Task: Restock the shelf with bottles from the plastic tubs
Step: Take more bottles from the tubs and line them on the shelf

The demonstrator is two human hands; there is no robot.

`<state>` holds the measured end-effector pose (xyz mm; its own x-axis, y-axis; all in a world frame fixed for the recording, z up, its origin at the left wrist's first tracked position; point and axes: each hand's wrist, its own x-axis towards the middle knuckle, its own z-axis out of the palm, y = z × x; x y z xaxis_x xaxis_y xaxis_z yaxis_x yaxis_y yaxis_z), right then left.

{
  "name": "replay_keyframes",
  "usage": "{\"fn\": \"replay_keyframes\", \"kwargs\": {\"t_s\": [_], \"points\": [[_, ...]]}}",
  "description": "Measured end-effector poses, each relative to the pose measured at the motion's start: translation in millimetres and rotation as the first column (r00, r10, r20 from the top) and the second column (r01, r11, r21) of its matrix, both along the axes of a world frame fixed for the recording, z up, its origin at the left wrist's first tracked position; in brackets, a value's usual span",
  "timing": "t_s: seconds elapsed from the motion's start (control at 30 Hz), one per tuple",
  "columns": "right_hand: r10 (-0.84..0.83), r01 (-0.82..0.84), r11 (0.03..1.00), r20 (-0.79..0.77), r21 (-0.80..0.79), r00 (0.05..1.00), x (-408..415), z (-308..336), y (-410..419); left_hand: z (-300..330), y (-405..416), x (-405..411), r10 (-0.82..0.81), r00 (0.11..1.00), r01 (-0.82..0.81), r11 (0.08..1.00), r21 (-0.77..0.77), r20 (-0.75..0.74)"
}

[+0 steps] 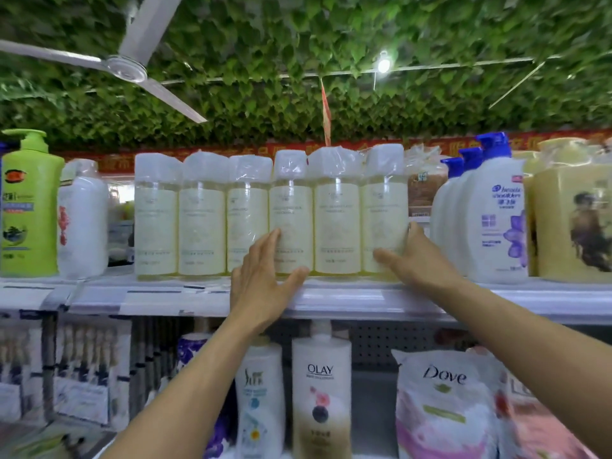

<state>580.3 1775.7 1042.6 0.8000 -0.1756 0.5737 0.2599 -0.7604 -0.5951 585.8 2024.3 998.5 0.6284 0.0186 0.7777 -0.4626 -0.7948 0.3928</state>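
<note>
Several pale yellow bottles with white caps, wrapped in clear film, stand in a row on the top shelf. My left hand lies flat with straight fingers against the front of the fourth bottle, thumb spread along its base. My right hand grips the rightmost bottle, thumb across its front and fingers round its right side. No plastic tub is in view.
On the top shelf a green pump bottle and a white bottle stand at the left; blue-capped white shampoo bottles and yellow packs crowd the right. Below are an Olay bottle and a Dove pouch.
</note>
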Motion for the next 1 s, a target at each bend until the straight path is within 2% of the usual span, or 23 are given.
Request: {"fn": "replay_keyframes", "kwargs": {"t_s": [0.17,0.5,0.67,0.73,0.87,1.0], "points": [[-0.072,0.069,0.995,-0.035,-0.068,0.997,14.1,-2.2,-4.7,1.1,0.1,-3.6,-0.027,0.999,0.026,1.0,-0.006,-0.024],[-0.043,0.042,0.995,-0.015,-0.085,0.999,6.4,-0.3,-3.5,2.8,2.0,-4.9,-0.023,1.0,0.023,1.0,-0.005,0.0],[-0.192,0.203,0.928,0.064,-0.313,0.979,-8.5,-9.8,3.0,1.9,1.4,-6.7,-0.016,1.0,0.016,1.0,-0.013,-0.006],[-0.208,0.237,0.894,0.115,-0.38,0.971,-15.8,-15.7,-0.2,2.0,-1.4,-7.4,-0.022,1.0,0.021,0.998,-0.063,-0.008],[-0.069,0.153,0.869,0.191,-0.47,0.979,-36.6,-28.8,-14.2,-2.5,-27.4,-23.4,-0.067,0.988,0.111,0.934,-0.339,0.139],[0.081,0.081,0.861,0.293,-0.501,0.953,-68.2,-38.1,-52.0,-3.6,-95.7,-55.6,-0.264,0.929,0.348,0.864,-0.364,0.26]]}}
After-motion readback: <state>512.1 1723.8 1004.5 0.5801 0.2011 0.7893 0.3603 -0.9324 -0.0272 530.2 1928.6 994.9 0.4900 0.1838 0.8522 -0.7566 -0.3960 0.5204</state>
